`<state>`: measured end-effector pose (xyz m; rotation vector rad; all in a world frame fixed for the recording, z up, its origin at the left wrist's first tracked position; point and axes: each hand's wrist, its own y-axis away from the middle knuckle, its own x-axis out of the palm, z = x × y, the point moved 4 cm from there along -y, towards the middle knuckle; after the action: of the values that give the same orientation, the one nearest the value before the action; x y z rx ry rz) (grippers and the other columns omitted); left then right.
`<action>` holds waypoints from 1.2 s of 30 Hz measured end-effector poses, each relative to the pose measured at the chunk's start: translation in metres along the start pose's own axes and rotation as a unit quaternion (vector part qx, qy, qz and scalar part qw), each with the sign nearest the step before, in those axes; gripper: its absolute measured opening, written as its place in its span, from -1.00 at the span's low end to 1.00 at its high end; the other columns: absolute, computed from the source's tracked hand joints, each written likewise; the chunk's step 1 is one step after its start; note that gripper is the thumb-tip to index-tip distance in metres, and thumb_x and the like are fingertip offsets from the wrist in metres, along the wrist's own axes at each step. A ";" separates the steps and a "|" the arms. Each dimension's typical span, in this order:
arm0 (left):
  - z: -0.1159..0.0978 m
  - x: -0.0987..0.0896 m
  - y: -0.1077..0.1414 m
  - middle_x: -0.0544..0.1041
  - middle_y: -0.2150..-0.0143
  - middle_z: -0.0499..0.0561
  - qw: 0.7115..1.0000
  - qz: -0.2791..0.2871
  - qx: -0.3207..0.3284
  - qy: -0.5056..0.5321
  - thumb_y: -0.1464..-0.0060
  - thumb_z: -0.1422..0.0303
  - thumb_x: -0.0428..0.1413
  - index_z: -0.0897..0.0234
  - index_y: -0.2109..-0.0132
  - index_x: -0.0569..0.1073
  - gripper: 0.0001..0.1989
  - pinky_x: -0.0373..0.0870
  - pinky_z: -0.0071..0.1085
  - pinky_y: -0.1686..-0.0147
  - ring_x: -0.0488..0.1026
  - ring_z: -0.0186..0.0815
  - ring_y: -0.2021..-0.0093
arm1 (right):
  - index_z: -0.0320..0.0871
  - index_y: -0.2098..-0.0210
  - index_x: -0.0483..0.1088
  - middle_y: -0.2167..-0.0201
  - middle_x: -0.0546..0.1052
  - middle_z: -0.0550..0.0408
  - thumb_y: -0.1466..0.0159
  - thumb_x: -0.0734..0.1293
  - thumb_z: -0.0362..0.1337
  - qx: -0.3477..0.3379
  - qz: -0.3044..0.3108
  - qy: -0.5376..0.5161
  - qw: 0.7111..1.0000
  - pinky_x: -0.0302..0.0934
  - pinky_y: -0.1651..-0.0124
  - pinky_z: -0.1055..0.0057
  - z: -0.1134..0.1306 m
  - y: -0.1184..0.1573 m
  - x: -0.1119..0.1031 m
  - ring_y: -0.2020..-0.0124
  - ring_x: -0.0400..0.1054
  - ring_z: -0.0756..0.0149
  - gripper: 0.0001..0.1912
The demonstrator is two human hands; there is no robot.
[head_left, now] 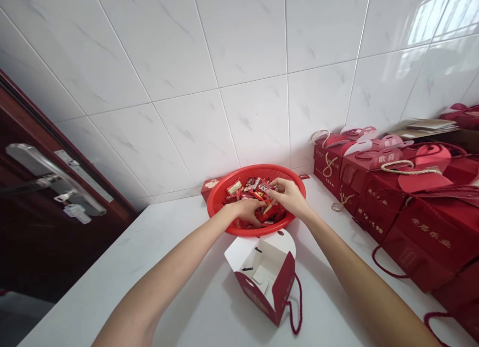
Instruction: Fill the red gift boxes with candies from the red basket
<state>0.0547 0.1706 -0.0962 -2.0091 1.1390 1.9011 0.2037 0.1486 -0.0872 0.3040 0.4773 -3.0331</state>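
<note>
Both my hands are inside a red plastic basket (219,200) heaped with small wrapped sweets (247,184). My left hand (249,210) dips into the near part of the heap, fingers curled down; whatever lies under them is hidden. At the right side of the basket, my right hand (289,195) has its thumb and forefinger closed at a dark red candy packet (264,187). Just in front of the basket stands an opened red gift box (258,292), white inside, flaps spread. Small pale and black pieces show inside it, and a dark red cord handle (299,307) hangs at its right.
Several closed red gift boxes (385,197) with cord handles line the right side of the white tabletop (179,287). Flat cardboard pieces (430,125) lie behind them. A small red box (208,188) sits behind the basket, near the tiled wall (254,122). A dark door (37,227) is at left.
</note>
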 end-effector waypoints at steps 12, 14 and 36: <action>0.020 -0.013 -0.011 0.55 0.47 -0.10 0.985 -0.090 0.021 0.143 0.25 0.54 0.07 0.19 0.38 0.62 -0.71 0.30 -0.42 0.40 0.42 -0.28 0.44 | -0.12 0.35 0.38 0.54 0.47 0.17 -0.11 0.41 -0.07 0.004 0.001 -0.037 0.999 0.17 0.51 0.42 0.000 0.000 -0.001 0.56 0.43 0.29 -0.73; 0.025 -0.016 -0.007 0.54 0.50 -0.11 0.979 -0.118 0.025 0.165 0.25 0.53 0.07 0.20 0.43 0.61 -0.75 0.30 -0.43 0.40 0.41 -0.29 0.45 | -0.12 0.35 0.39 0.53 0.48 0.15 -0.09 0.42 -0.08 0.012 0.000 -0.049 0.999 0.19 0.52 0.42 0.001 -0.001 -0.001 0.56 0.43 0.28 -0.73; 0.054 -0.031 -0.001 0.49 0.55 -0.04 0.865 -0.356 -0.137 0.326 0.06 0.35 0.10 0.22 0.55 0.44 -0.84 0.29 -0.37 0.37 0.45 -0.24 0.43 | -0.08 0.36 0.29 0.57 0.47 0.18 -0.08 0.37 -0.08 0.014 -0.059 -0.080 0.995 0.24 0.44 0.35 0.001 0.001 -0.004 0.53 0.42 0.25 -0.74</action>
<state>0.0157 0.2154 -0.0790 -2.7933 0.0830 1.0649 0.2075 0.1477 -0.0857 0.0349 0.4561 -3.1468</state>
